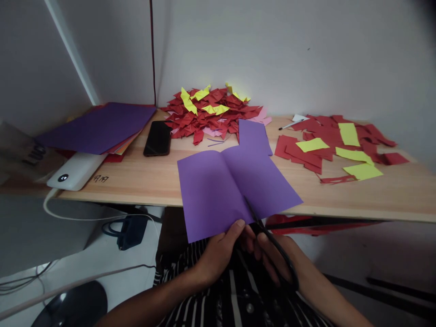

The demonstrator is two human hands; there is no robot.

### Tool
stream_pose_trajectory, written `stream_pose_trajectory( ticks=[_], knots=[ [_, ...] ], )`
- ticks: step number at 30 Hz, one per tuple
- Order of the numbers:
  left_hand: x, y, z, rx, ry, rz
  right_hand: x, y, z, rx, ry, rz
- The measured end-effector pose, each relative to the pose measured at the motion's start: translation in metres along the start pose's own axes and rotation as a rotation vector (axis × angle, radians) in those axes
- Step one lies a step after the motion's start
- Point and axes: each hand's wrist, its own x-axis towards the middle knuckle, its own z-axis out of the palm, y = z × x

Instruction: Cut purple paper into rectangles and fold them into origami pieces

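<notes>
A sheet of purple paper (207, 195) with a crease down its middle is held over the table's front edge. My left hand (223, 247) pinches its lower edge, thumb on top. In my right hand (275, 256) is a pair of black scissors (277, 245), one blade lying over the sheet along the crease near the lower edge. The other blade is hidden. A smaller purple piece (255, 136) lies behind the sheet, partly overlapped by it, with thin purple strips (215, 141) beside it.
A heap of folded red paper shapes (214, 109) with some yellow ones stands at the back. Red and yellow cut pieces (313, 145) and a pen (293, 123) lie right. Leftward are a phone (158, 138), stacked coloured sheets (105, 127) and a white power bank (76, 170) with its cable.
</notes>
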Motion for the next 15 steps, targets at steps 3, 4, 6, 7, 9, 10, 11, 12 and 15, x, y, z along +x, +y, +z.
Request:
stream_pose_trajectory(
  ticks=[3,4,6,7,9,10,11,12,15],
  knots=[
    [0.0,0.0,0.0,0.005,-0.002,0.006,-0.002,-0.005,0.001,-0.023,0.037,0.025],
    [0.001,-0.001,-0.001,0.008,-0.003,0.005,-0.003,-0.007,0.001,-0.027,0.044,0.033],
    [0.001,-0.001,-0.001,0.015,-0.006,-0.002,-0.004,-0.006,0.0,-0.024,0.045,0.034],
    [0.002,-0.001,-0.002,0.017,-0.008,-0.004,-0.004,-0.005,0.0,-0.017,0.031,0.022],
    [0.003,-0.002,-0.002,0.01,-0.018,-0.003,-0.002,0.001,-0.003,0.002,-0.019,-0.01],
    [0.003,-0.003,-0.002,0.002,-0.021,0.001,-0.001,0.005,-0.004,0.007,-0.04,-0.027],
    [0.003,-0.003,-0.003,-0.005,-0.025,0.006,0.0,0.009,-0.006,0.004,-0.06,-0.042],
    [0.003,-0.004,-0.003,-0.012,-0.028,0.01,0.001,0.012,-0.007,-0.005,-0.076,-0.057],
    [0.002,-0.004,-0.002,-0.024,-0.029,0.016,0.004,0.017,-0.009,-0.051,-0.073,-0.102]
  ],
)
